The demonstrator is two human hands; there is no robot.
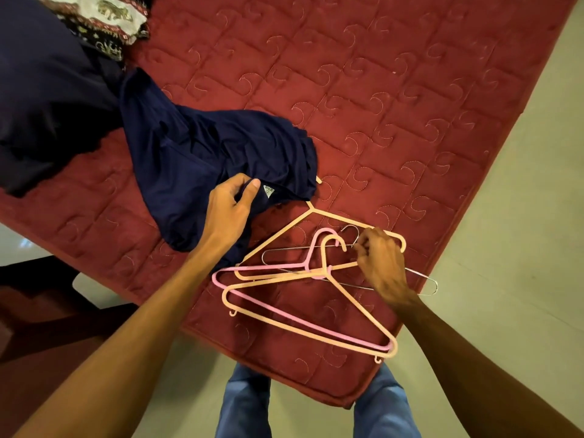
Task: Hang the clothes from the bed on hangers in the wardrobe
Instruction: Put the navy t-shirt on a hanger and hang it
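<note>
left hand (232, 203) grips the crumpled navy shirt (205, 147) at its collar, under the thumb, while right hand (382, 263), fingers curled, pinches into the interlocked heap of 4 plastic and wire hangers (319, 273) beneath them, so lifting 1 may drag the rest.

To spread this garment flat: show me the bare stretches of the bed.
Bare quilt runs from the navy garment to the bed's right edge, above the hangers. Crowded: the near corner under the hangers, the upper left under dark clothes and patterned cloth.

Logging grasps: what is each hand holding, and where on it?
Left hand grips the navy garment at its neckline, by the label. Right hand pinches among the hangers; which one is unclear.
</note>
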